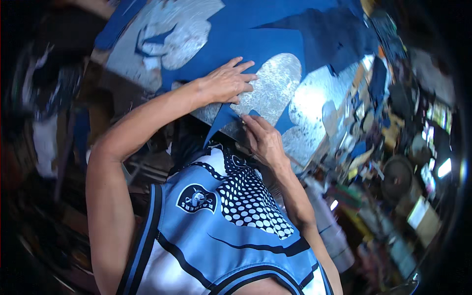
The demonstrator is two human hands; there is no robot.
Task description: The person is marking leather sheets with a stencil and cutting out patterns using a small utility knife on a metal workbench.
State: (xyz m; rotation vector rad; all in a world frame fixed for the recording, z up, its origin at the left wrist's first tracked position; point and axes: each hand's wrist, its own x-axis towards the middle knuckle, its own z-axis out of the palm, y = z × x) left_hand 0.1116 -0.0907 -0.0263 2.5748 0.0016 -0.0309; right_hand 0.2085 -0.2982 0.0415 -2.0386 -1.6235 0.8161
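A blue sheet of thin material (236,34) lies over a scratched metal tabletop (314,101). Rounded cut-outs in it let the metal show through. My left hand (223,84) lies on the sheet with its fingers spread, fingertips at the left side of a long rounded patch of bare metal (279,78). Nearer to me, my right hand (264,139) is closed, its thumb and fingers pressed together at the lower edge of that patch. Whatever it pinches is too small to make out. A narrow pointed blue strip (220,123) hangs toward me between the hands.
Darker blue pieces (334,37) rest on the sheet at the far right. Small blue scraps (156,42) lie on the metal at the far left. Beyond the table's right edge is a crowded heap of offcuts (361,123) and a dark round object (397,178).
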